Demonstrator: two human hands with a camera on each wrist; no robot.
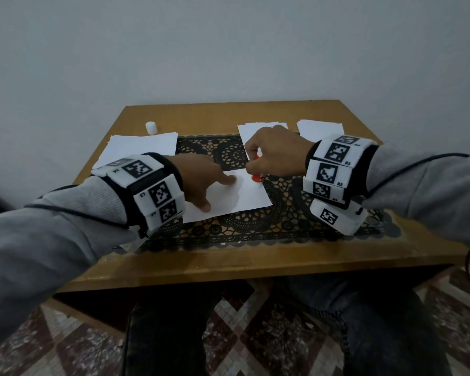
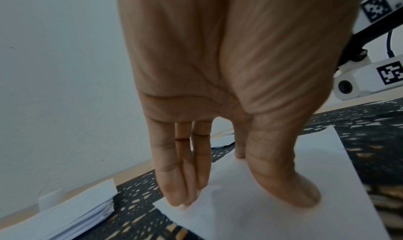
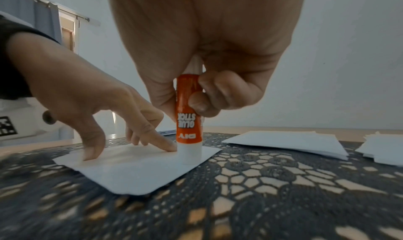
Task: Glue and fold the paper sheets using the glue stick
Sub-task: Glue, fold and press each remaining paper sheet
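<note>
Head view shows a wooden tabletop [image 1: 228,112] set against a pale wall, with a dark lace-patterned mat [image 1: 255,226] spread over its middle. Three stacks of white paper lie along the far part of the tabletop: a left stack [image 1: 139,149], a middle stack [image 1: 251,131] partly hidden behind the right hand, and a right stack [image 1: 320,130]. Near the centre of the mat lies a single paper sheet [image 1: 244,199], flat and a little skewed.

On that sheet rests the left hand [image 1: 201,177], released, its straight fingers and thumb pressing down on the left half of the paper; the left wrist view shows the fingertips [image 2: 181,199] at the sheet's far edge and the thumb flat on it. To the right, the right hand [image 1: 277,153] is grasping the glue stick [image 3: 188,118], fingers and thumb curled round its orange barrel. The stick stands upright, its white end touching the right part of the sheet, just beside the left index fingertip. Both wrists carry white blocks printed with black square markers, over grey sleeves.

Smallest, a white cap [image 1: 151,128] stands alone on the bare wood at the far left, just beyond the left stack.
</note>
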